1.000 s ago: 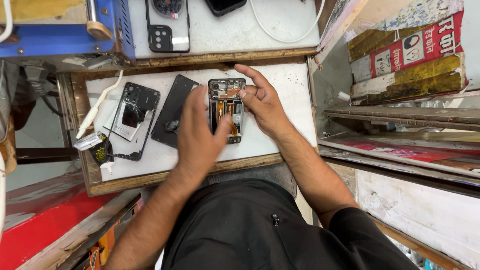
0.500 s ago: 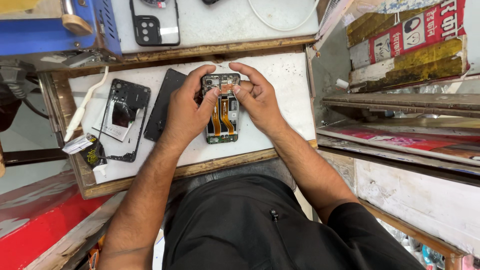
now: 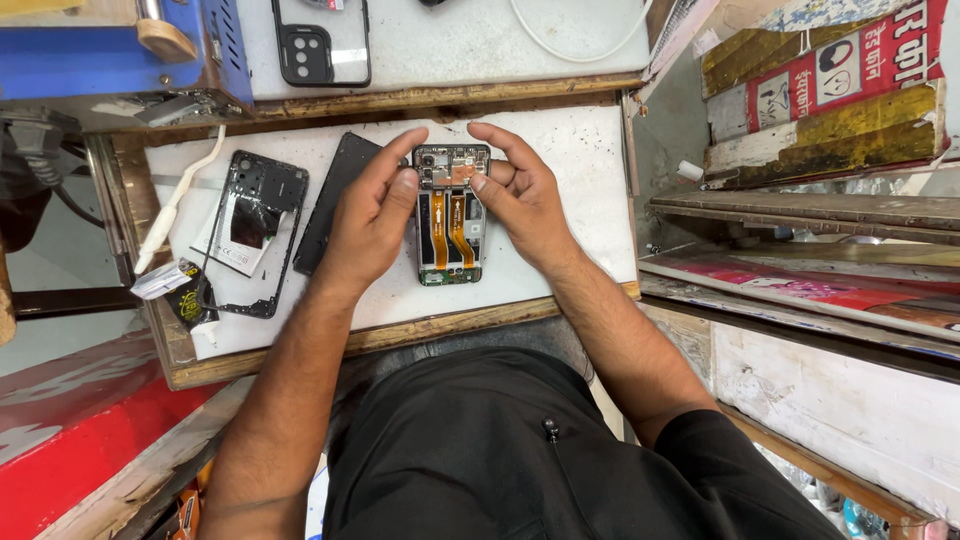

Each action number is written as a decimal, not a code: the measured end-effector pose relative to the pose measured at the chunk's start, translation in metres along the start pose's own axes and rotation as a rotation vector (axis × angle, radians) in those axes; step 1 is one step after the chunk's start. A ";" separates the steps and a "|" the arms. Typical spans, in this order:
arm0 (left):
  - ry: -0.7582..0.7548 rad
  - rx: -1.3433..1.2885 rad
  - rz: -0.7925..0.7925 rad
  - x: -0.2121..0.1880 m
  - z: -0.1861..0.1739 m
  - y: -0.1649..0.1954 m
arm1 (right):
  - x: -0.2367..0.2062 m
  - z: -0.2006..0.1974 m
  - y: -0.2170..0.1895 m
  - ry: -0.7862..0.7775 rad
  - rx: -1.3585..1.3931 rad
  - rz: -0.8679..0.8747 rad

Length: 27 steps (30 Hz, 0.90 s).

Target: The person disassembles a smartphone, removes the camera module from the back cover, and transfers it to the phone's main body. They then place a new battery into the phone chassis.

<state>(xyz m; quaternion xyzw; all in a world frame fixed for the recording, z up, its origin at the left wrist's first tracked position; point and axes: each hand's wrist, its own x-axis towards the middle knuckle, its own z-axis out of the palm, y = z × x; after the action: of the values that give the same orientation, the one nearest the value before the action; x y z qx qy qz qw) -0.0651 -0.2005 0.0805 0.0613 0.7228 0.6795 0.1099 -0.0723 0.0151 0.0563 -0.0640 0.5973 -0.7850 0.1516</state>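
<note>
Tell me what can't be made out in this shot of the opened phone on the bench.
- Head view: the upper corners of the opened phone sit behind the left hand and right hand.
- The black panel is partly behind the left hand.
- The phone case is cut off by the top edge.
- Parts on the phone's board are too small to identify.

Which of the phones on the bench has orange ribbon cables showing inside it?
The opened phone between the left hand and right hand. The black frame at left and the cased phone above show none.

One opened phone [image 3: 452,215], one frame [image 3: 250,232], one back cover [image 3: 335,198], one cased phone [image 3: 322,40].
</note>
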 end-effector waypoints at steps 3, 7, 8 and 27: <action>-0.036 -0.122 -0.011 -0.002 -0.001 -0.003 | 0.000 0.000 0.000 -0.003 -0.003 -0.015; -0.036 -0.081 -0.001 -0.002 0.002 -0.006 | 0.001 0.000 0.000 -0.012 -0.023 -0.024; -0.024 -0.072 -0.001 -0.001 0.004 -0.007 | 0.001 0.000 0.000 -0.011 -0.034 -0.026; 0.060 -0.006 0.049 0.006 0.017 -0.011 | 0.001 -0.002 0.004 -0.018 0.027 -0.035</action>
<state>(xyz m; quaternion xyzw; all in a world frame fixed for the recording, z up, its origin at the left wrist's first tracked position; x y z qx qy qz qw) -0.0664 -0.1837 0.0680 0.0581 0.7219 0.6858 0.0716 -0.0735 0.0152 0.0521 -0.0793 0.5841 -0.7948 0.1441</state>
